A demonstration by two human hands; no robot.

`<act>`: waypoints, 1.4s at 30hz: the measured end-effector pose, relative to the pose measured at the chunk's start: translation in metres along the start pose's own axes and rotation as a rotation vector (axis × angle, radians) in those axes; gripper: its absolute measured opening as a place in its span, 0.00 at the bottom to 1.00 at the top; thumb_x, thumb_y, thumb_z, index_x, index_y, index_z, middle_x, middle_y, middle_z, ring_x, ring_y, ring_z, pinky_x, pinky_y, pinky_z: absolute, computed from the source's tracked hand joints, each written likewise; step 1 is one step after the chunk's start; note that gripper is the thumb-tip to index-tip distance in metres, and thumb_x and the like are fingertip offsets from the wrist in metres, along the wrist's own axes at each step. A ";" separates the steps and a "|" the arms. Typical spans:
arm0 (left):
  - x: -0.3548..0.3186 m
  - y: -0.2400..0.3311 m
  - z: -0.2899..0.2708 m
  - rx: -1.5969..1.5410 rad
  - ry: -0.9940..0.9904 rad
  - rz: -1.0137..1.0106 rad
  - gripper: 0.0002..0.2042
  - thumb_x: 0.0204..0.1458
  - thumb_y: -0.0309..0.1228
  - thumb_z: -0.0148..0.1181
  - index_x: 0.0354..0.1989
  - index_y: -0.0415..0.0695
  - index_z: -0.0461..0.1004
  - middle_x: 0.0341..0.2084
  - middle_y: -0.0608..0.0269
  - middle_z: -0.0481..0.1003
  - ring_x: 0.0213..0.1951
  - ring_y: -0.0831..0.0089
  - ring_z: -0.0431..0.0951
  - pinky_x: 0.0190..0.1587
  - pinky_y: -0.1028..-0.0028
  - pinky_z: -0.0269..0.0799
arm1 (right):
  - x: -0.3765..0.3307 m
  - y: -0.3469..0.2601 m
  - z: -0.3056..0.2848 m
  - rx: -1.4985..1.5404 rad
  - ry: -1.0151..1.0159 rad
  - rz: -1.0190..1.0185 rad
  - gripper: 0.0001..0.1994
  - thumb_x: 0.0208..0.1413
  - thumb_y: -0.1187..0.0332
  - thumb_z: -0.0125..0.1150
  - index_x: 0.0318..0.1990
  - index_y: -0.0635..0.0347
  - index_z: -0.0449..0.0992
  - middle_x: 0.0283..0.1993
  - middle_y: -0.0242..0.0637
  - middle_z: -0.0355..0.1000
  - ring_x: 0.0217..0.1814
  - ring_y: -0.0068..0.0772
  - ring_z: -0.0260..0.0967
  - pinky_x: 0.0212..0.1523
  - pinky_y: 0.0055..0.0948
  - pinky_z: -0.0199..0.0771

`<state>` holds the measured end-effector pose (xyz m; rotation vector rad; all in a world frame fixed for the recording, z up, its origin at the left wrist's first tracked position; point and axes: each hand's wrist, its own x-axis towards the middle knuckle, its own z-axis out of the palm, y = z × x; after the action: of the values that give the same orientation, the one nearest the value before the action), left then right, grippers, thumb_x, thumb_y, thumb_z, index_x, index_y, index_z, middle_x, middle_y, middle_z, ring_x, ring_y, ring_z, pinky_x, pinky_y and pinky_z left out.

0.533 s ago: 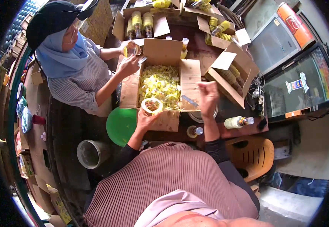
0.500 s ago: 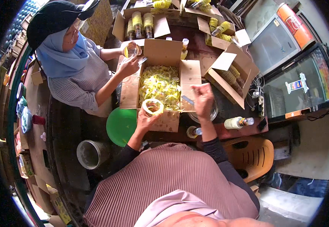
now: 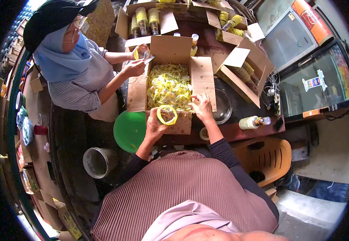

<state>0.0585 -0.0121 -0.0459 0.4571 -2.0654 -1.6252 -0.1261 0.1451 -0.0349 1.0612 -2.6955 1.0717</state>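
Note:
My left hand [image 3: 154, 127] is closed around a clear plastic cup [image 3: 165, 121] with a yellow band round its rim. The cup's mouth faces up, at the near edge of an open cardboard box [image 3: 169, 48]. Yellow and whitish plastic scraps [image 3: 168, 86] fill much of that box. Over its right near corner is my right hand [image 3: 202, 107], with bent fingers standing apart from the thumb. Whether a small piece lies under the fingertips, I cannot make out. At the left, a co-worker's hands [image 3: 136, 66] hold another clear cup and a thin blade.
A green basin [image 3: 129, 130] lies left of the box, a grey bucket [image 3: 96, 162] below it. Cup stacks [image 3: 251, 122] lie right, near a round clear dish [image 3: 224, 106]. Cartons of stacked cups [image 3: 242, 76] stand farther back. An orange plastic chair [image 3: 269, 160] is right.
My right hand has come down and left to the box edge, its fist loosened. The cup's whitish rim now looks clear and yellow. The grey blade near my right hand no longer shows.

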 end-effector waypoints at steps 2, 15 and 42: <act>0.000 0.007 0.003 -0.096 0.004 -0.025 0.28 0.35 0.26 0.67 0.48 0.40 0.63 0.39 0.56 0.74 0.43 0.66 0.76 0.47 0.71 0.70 | -0.003 0.008 -0.001 0.088 0.010 0.101 0.10 0.43 0.71 0.63 0.36 0.58 0.77 0.33 0.41 0.73 0.40 0.45 0.68 0.44 0.36 0.67; 0.001 0.023 0.006 0.150 -0.105 0.122 0.25 0.37 0.25 0.67 0.48 0.39 0.68 0.43 0.58 0.71 0.48 0.66 0.71 0.52 0.71 0.65 | -0.019 0.058 -0.014 -0.263 -0.029 0.331 0.10 0.45 0.63 0.65 0.35 0.53 0.77 0.40 0.36 0.69 0.48 0.42 0.64 0.49 0.40 0.65; 0.022 0.049 0.054 0.269 -0.044 0.082 0.28 0.35 0.29 0.72 0.47 0.40 0.67 0.40 0.55 0.72 0.43 0.63 0.75 0.45 0.69 0.71 | -0.001 0.079 -0.023 0.035 -0.058 0.052 0.02 0.42 0.76 0.57 0.26 0.60 0.72 0.33 0.42 0.69 0.41 0.47 0.66 0.43 0.42 0.65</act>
<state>0.0118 0.0319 -0.0047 0.4232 -2.3158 -1.3276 -0.1787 0.2015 -0.0640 1.0485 -2.7745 1.1172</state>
